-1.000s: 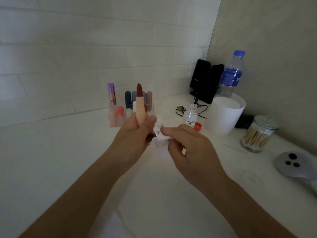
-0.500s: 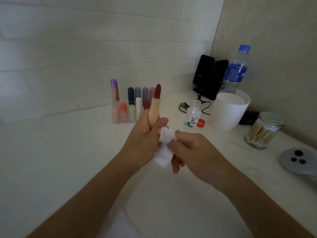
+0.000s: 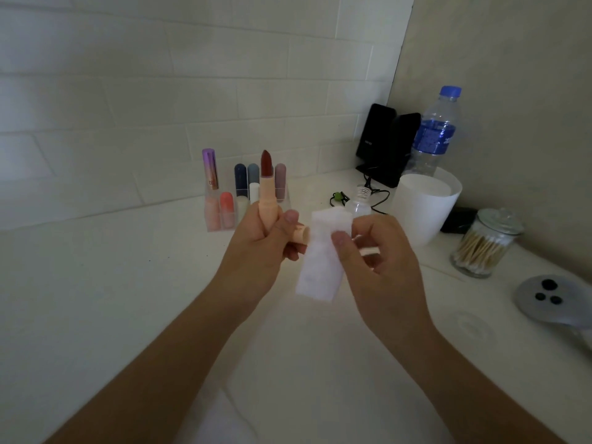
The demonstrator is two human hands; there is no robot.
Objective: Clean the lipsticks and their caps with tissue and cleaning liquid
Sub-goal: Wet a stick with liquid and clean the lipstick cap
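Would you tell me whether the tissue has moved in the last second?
Yes: the tissue shifted right, toward the small clear bottle, away from the lipstick.

I see my left hand raised, its fingers curled around the upright lipstick. My right hand, just beside it, pinches the tissue between thumb and fingers.

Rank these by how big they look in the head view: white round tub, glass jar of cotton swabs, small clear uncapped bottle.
Largest: white round tub and glass jar of cotton swabs, nearly alike; the jar is nearer, so unranked.
Smallest: small clear uncapped bottle, partly hidden.
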